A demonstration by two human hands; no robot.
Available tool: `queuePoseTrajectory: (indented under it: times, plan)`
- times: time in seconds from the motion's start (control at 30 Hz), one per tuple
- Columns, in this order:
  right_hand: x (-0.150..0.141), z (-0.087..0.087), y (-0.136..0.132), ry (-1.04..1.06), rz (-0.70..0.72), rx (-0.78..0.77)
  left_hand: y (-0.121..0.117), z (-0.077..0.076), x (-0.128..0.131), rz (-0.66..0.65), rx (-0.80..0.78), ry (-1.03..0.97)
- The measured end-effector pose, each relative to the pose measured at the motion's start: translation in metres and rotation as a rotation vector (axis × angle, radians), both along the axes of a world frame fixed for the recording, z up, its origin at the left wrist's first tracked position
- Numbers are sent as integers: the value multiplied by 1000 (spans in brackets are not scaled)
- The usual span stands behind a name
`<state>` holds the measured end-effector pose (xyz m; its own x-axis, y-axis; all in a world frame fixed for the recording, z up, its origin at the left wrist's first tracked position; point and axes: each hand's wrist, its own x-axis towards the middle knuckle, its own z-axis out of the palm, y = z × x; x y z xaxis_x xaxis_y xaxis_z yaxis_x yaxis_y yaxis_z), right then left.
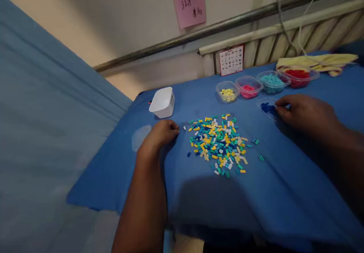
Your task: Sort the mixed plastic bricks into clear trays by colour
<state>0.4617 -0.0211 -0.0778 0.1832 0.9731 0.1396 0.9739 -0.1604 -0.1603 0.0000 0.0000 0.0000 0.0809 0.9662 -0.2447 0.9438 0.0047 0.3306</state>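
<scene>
A loose pile of small plastic building bricks (217,141) in yellow, white, green and blue lies mid-table. To its left my left hand (162,135) rests on the cloth, fingers curled closed; whatever is inside them, if anything, is hidden. My right hand (304,113) is beyond the pile on the right, at the edge of a shallow clear container (259,103) with dark blue bricks (267,108) in it. Thumb and fingers are pinched together over those bricks, and I cannot make out what is between them.
Clear tubs hold yellow bricks (227,94), pink bricks (248,91), turquoise bricks (272,81) and red bricks (297,77) along the back. A white box (162,103) and a clear lid (140,137) lie left. A yellow cloth (315,61) sits by the radiator; a blue curtain (51,113) hangs left.
</scene>
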Motion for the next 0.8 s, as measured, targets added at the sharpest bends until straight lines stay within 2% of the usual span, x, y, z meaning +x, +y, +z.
queuePoseTrajectory:
  times: [0.07,0.13,0.23,0.3,0.37,0.43,0.5,0.57,0.6,0.67,0.73,0.8]
  plan:
    - [-4,2,-4,-3,27,138,1,-2,-4,-7,20,21]
    - [-14,4,-9,48,141,272,0,-5,-1,-1,52,-85]
    - [-44,9,-25,233,486,480,-6,-10,26,36,131,-506]
    - [-69,13,-37,363,734,521,-17,-14,57,19,89,-874]
    - [-92,17,-49,418,887,504,-32,-20,91,-32,6,-1102]
    - [-108,19,-56,456,960,494,-46,-25,117,-82,-108,-1231]
    - [-115,20,-59,485,983,499,-55,-30,131,-126,-182,-1289]
    - [-114,21,-58,493,976,506,-56,-32,130,-157,-156,-1263]
    - [-111,21,-56,484,961,505,-53,-33,125,-169,-86,-1205]
    - [-100,22,-50,453,888,511,-43,-33,109,-213,143,-984]
    - [-83,23,-42,410,757,536,-32,-32,90,-299,373,-679]
    - [-61,22,-32,353,596,566,-23,-34,76,-411,438,-435]
